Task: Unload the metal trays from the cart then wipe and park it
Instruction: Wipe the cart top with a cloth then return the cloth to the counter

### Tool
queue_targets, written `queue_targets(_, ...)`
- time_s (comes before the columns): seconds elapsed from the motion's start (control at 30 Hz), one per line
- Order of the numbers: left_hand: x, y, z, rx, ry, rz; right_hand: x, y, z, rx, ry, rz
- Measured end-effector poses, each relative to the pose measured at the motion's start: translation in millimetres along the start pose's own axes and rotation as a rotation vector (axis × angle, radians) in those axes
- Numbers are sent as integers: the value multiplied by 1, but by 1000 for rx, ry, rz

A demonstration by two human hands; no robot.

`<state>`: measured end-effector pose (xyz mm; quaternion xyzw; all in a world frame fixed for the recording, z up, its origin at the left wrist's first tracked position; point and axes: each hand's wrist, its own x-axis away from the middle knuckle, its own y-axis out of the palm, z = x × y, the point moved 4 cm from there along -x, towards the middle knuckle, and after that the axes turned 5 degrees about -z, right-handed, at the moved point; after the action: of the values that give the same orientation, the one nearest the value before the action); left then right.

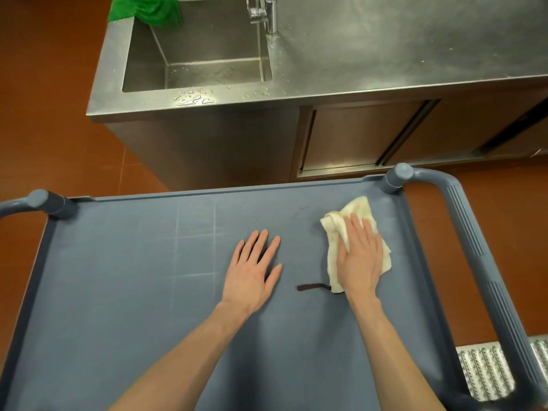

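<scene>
Cart point(124, 292) top shelf fills the near view. Straight fingers point(360, 229) of the right hand point(360, 259) press flat on a cream cloth point(350, 215) near the far right corner. The left hand point(252, 274) rests flat beside it, fingers slightly spread. Beyond stands a steel sink point(189, 93) with a green cloth point(145, 8).

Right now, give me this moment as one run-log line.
stage: wiping cart top | right hand: pressing cloth flat | left hand: flat on cart | trays: none on top | sink: beyond cart
</scene>
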<state>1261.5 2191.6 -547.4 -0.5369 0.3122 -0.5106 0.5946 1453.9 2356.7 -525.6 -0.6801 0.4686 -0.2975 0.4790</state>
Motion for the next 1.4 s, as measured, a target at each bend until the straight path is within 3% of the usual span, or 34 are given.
queue_targets(0.17,0,2,8,21,-1,24,-34,-11,21,-18,198,88)
queue_targets(0.37,-5,3,12,27,2,34,-67,-11,12,-54,174,98)
queue_targets(0.67,-6,0,3,39,24,17,-88,3,-43,-113,-65,-4)
queue_targets(0.83,-6,-6,4,58,18,-2,-58,33,-106,-91,-338,-186)
queue_targets(1.03,-8,-16,0,71,23,-49,-53,45,-118,-40,-425,-275)
queue_targets(1.27,34,-39,-85,88,-138,65,-40,44,-112,2,-173,-140)
queue_targets(1.4,66,-44,-149,12,-220,92,-40,45,-116,-6,-151,-155)
